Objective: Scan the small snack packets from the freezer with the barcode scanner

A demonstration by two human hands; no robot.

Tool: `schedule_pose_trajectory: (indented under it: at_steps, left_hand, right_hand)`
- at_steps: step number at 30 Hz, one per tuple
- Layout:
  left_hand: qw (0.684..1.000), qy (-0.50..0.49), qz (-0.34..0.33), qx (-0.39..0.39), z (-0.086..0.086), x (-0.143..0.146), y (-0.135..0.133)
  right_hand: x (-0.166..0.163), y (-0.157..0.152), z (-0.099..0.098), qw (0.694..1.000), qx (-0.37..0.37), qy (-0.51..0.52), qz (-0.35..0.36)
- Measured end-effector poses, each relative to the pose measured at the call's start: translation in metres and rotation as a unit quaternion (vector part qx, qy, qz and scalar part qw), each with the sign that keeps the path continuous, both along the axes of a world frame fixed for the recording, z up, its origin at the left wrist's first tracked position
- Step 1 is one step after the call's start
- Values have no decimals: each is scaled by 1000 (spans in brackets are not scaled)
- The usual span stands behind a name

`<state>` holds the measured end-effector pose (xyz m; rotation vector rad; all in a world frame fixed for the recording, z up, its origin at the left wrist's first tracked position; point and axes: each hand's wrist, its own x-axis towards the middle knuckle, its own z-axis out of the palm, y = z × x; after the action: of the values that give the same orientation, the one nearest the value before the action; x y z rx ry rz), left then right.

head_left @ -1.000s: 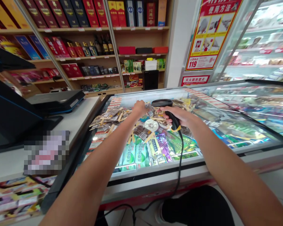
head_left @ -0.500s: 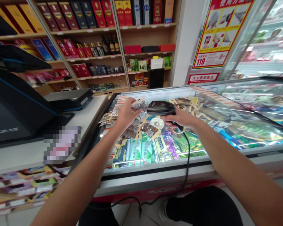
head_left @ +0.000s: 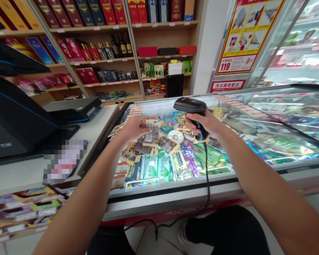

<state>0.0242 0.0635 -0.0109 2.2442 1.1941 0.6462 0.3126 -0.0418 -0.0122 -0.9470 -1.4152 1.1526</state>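
Scanner (head_left: pixel 190 105) and packet (head_left: pixel 152 137) have parted (open gap between edges).

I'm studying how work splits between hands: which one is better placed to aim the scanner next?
Probably the right hand: it already grips the black scanner, while the left hand holds a brown packet.
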Motion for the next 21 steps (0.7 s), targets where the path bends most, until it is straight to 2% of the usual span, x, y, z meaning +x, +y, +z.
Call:
schedule_pose_trajectory:
  at_steps: [2, 5, 7, 11, 14, 16, 21]
  left_hand:
    - [996, 76, -9, 47, 1, -2, -5]
    - [959, 156, 13, 237, 1, 12, -20]
    - [936, 170, -9, 308, 0, 33, -30]
    - [918, 208, -161, 296, -8, 90, -38]
    - [903, 255, -154, 310, -19, 126, -32]
    - [901, 265, -145, 311, -26, 140, -26]
    - [908, 262, -130, 299, -37, 146, -23]
  right_hand:
    - [5, 0, 4, 999, -1, 41, -14]
    - [12, -2, 9, 996, 12, 86, -2]
    - [15, -2, 11, 994, 20, 107, 15]
    - [16, -1, 11, 991, 27, 124, 35]
    - [14, 1, 8, 992, 20, 115, 36]
    - [13, 2, 7, 993, 19, 114, 31]
    - [11, 3, 6, 993, 16, 113, 31]
